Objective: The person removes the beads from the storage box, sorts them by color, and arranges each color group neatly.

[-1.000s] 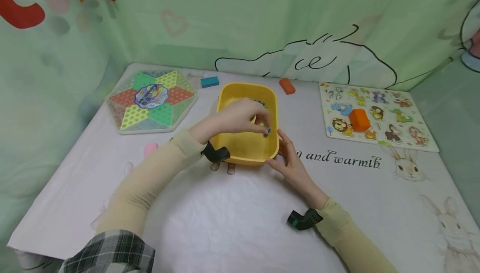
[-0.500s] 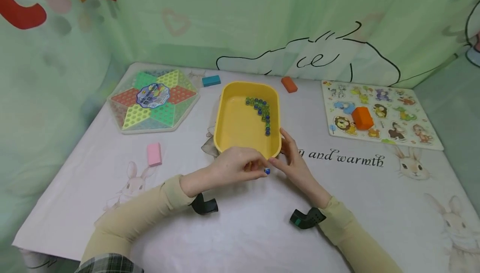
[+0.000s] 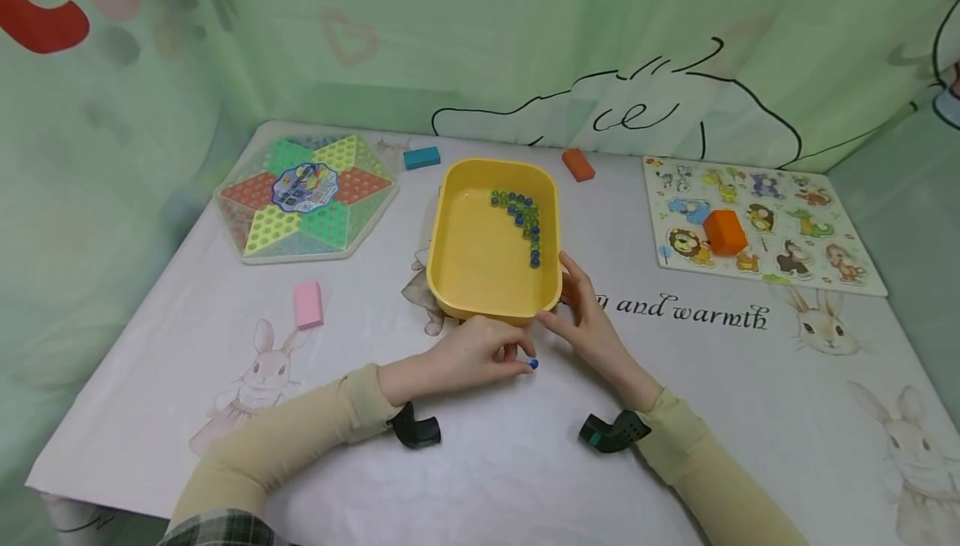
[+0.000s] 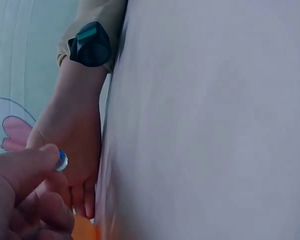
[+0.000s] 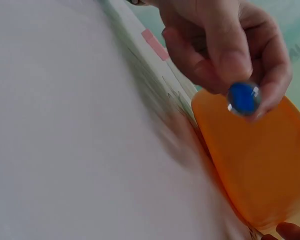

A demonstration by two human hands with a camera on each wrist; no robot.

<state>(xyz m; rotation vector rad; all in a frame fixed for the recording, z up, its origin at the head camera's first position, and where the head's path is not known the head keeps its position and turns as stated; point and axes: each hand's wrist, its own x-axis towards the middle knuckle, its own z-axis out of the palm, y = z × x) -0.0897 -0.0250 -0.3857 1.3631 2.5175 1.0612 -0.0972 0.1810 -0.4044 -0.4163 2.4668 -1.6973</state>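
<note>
The left hand (image 3: 472,358) pinches a blue marble (image 3: 532,364) just above the table (image 3: 480,463), near its front edge. The right hand (image 3: 592,329) touches the front right corner of the yellow tray (image 3: 457,279), which contains marbles (image 3: 521,217).

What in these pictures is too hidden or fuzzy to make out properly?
- Head view: the left hand pinches a small blue marble; whether it touches the white table cover is too small to tell.
- Head view: the green and blue marbles in the yellow plastic tray are too small to count.
- Right wrist view: the table cover is motion-blurred.
- Left wrist view: the right hand hides the tray; only an orange sliver shows.
</note>
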